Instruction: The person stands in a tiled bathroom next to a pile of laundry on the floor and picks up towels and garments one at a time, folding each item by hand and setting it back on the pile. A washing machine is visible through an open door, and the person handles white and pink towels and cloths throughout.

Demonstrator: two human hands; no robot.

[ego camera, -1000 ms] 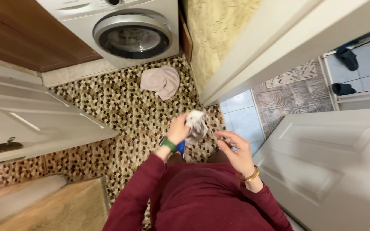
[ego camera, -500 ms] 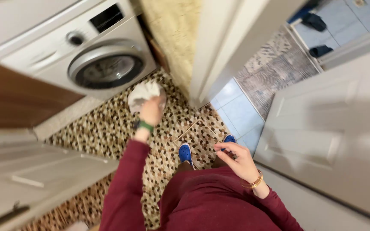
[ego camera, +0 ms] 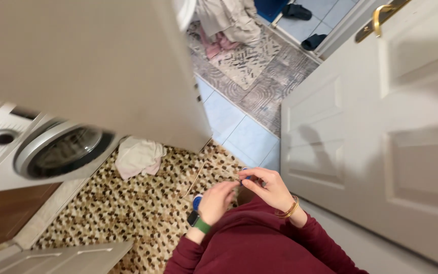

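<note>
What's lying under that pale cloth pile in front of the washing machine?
The pale cloth pile lies on the brown pebble-patterned floor, beside the washing machine. Whatever sits directly beneath the cloth is covered. Both hands are empty.

1. My left hand (ego camera: 215,201) sits close in front of my chest, fingers loosely curled, holding nothing.
2. My right hand (ego camera: 268,186) is just beside it, fingers bent toward the left, fingertips almost meeting.
3. Both forearms are drawn in, elbows bent.

Pebble-pattern floor (ego camera: 138,213) by a white washing machine (ego camera: 36,152), pale blue tiles (ego camera: 239,132) beyond. White panelled door (ego camera: 381,152) right; patterned rug (ego camera: 259,76) in the hallway.
</note>
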